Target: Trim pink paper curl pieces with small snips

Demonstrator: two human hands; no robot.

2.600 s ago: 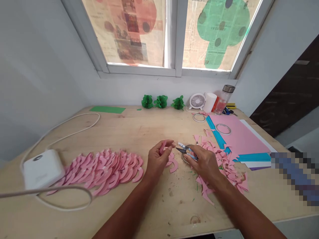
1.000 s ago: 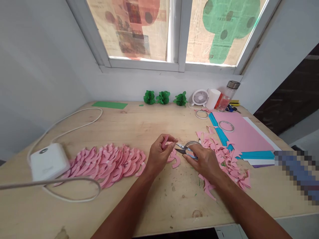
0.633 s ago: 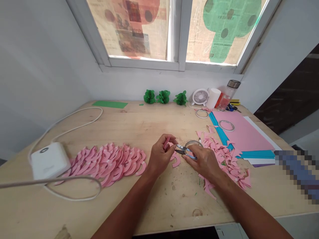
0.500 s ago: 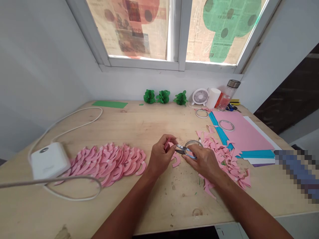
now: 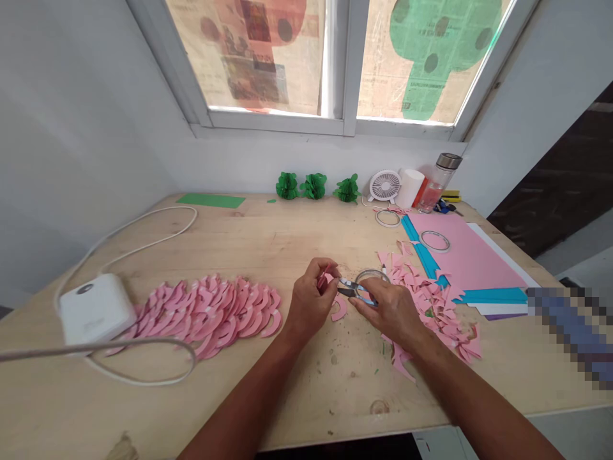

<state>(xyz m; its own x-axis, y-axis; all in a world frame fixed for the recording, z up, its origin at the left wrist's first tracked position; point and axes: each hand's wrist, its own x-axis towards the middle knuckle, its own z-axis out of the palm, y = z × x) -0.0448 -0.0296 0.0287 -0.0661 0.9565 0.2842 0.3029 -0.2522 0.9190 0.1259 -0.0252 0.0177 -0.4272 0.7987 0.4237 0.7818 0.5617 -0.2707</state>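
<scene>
Near the middle of the table, my left hand (image 5: 313,297) pinches a small piece of pink paper (image 5: 328,280), largely hidden by the fingers. My right hand (image 5: 390,303) grips a pair of scissors (image 5: 368,295), its blades (image 5: 345,287) parted and pointing left at the paper. Beneath the blades a curved pink cut-out (image 5: 340,309) lies on the wood. Left of my left hand spreads a heap of similar curved pink pieces (image 5: 215,316). Pink offcuts (image 5: 435,297) lie scattered beyond my right hand. Behind the scissors rests a roll of tape (image 5: 366,273).
A white box (image 5: 98,313) with a looping cable (image 5: 143,383) sits at the left. Green paper balls (image 5: 315,186), a small fan (image 5: 385,186) and a glass bottle (image 5: 438,185) line the back. Pink sheets (image 5: 483,255) and blue strips (image 5: 498,296) lie at the right.
The pink paper in my left hand has turned slightly between the fingers. Both hands stay in nearly the same place, and the scissors still point at the paper.
</scene>
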